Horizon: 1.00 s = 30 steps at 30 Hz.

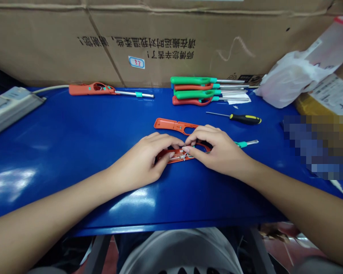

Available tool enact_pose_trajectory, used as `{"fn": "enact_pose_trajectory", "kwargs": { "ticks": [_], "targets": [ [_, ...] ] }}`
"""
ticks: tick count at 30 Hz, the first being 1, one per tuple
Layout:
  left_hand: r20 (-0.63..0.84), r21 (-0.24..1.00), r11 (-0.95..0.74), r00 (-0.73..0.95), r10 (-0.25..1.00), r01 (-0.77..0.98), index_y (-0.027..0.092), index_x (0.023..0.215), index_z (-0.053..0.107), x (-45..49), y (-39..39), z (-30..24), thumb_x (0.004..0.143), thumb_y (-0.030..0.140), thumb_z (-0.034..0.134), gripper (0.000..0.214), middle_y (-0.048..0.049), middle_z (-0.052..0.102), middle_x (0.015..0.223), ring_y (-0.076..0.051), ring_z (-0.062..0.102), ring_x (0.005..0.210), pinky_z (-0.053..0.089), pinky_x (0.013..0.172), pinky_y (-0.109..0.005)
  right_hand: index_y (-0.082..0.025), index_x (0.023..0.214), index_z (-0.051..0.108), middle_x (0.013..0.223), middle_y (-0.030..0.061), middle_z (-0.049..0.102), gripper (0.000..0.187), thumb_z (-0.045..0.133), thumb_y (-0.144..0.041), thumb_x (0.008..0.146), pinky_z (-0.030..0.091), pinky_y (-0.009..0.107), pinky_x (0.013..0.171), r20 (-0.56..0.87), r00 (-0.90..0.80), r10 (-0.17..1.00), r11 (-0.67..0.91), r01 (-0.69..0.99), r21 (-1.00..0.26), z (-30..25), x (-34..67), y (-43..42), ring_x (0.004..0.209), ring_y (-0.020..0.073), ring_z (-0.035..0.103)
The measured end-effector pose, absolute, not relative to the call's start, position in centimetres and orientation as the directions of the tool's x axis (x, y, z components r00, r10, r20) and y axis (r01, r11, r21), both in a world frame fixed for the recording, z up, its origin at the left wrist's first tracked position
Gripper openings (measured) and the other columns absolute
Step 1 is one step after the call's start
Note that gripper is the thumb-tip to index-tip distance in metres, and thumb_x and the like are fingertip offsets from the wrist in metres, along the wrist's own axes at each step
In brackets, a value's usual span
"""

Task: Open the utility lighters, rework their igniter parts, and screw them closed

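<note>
An opened orange stick lighter (177, 156) lies on the blue table, its inner parts and thin wires exposed. My left hand (144, 158) grips its handle end, thumb on the near side and fingers curled over the far side. Over the middle of the same lighter, my right hand (220, 150) is closed, with thumb and index fingertips together at the small parts and wires; any tiny piece between them is hidden. The lighter's metal tube (252, 142), with a teal collar, sticks out beyond my right hand. Just behind the hands rests the loose orange half shell (168, 124).
A black-and-yellow screwdriver (247, 119) lies behind my right hand. Several green and orange lighters (193, 94) are piled at the back, and another orange lighter (85, 89) lies back left. A power strip (14, 104), a cardboard box (60, 45) and a plastic bag (288, 78) border the table.
</note>
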<state>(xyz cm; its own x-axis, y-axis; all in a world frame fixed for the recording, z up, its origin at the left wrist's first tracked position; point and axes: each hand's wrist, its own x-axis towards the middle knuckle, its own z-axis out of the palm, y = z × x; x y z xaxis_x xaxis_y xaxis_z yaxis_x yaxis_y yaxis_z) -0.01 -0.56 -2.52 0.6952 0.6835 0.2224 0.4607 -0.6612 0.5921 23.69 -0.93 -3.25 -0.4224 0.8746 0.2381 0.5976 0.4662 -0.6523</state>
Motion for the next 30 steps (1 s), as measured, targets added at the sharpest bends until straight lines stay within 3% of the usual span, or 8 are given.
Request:
{"fn": "enact_pose_trajectory", "kwargs": {
  "ticks": [4, 11, 18, 24, 30],
  "targets": [
    [0.231, 0.585, -0.667, 0.694, 0.682, 0.461, 0.020, 0.124, 0.065, 0.0, -0.6, -2.5, 0.095, 0.008, 0.052, 0.033, -0.0057, 0.074, 0.113, -0.020, 0.067, 0.103, 0.052, 0.095, -0.038, -0.022, 0.089, 0.070, 0.088, 0.0029, 0.069, 0.005, 0.067, -0.023, 0.092, 0.051, 0.034, 0.082, 0.262, -0.385, 0.885, 0.440, 0.509, -0.739, -3.0, 24.0, -0.7, 0.085, 0.0179, 0.064],
    [0.224, 0.584, -0.667, 0.698, 0.680, 0.463, 0.022, 0.123, 0.065, 0.0, -0.7, -2.5, 0.096, 0.009, 0.050, 0.033, -0.0061, 0.074, 0.118, -0.022, 0.067, 0.108, 0.052, 0.096, -0.039, -0.024, 0.097, 0.070, 0.103, 0.0044, 0.072, 0.012, 0.074, -0.023, 0.086, 0.049, 0.041, 0.092, 0.207, -0.424, 0.882, 0.449, 0.622, -0.642, -3.4, 23.9, -0.9, 0.101, 0.0232, 0.065],
    [0.230, 0.571, -0.683, 0.710, 0.666, 0.456, 0.020, 0.123, 0.066, -0.4, -0.2, -2.4, 0.094, 0.006, 0.051, 0.035, -0.0045, 0.074, 0.118, -0.020, 0.066, 0.109, 0.051, 0.098, -0.036, -0.021, 0.096, 0.071, 0.094, 0.0039, 0.068, 0.008, 0.067, -0.019, 0.090, 0.052, 0.035, 0.082, 0.295, -0.369, 0.882, 0.462, 0.548, -0.697, -2.9, 24.1, -0.8, 0.086, 0.0178, 0.064],
    [0.282, 0.543, -0.701, 0.686, 0.671, 0.463, 0.018, 0.120, 0.068, -0.7, 0.0, -2.0, 0.093, 0.003, 0.048, 0.037, -0.0062, 0.073, 0.118, -0.020, 0.066, 0.111, 0.052, 0.097, -0.034, -0.022, 0.093, 0.073, 0.094, 0.0033, 0.070, 0.008, 0.068, -0.026, 0.090, 0.053, 0.034, 0.078, 0.113, -0.456, 0.883, 0.400, 0.602, -0.691, -1.6, 26.0, 0.0, 0.083, 0.0178, 0.064],
    [0.336, 0.423, -0.804, 0.752, 0.568, 0.418, 0.023, 0.118, 0.074, -0.4, -0.5, -2.3, 0.100, 0.013, 0.054, 0.028, -0.0067, 0.071, 0.122, -0.021, 0.065, 0.112, 0.049, 0.096, -0.038, -0.023, 0.104, 0.072, 0.102, 0.0033, 0.072, 0.017, 0.068, -0.029, 0.088, 0.054, 0.032, 0.081, 0.023, -0.542, 0.840, 0.414, 0.613, -0.673, -1.1, 26.7, 0.1, 0.088, 0.0179, 0.064]
  ]
}}
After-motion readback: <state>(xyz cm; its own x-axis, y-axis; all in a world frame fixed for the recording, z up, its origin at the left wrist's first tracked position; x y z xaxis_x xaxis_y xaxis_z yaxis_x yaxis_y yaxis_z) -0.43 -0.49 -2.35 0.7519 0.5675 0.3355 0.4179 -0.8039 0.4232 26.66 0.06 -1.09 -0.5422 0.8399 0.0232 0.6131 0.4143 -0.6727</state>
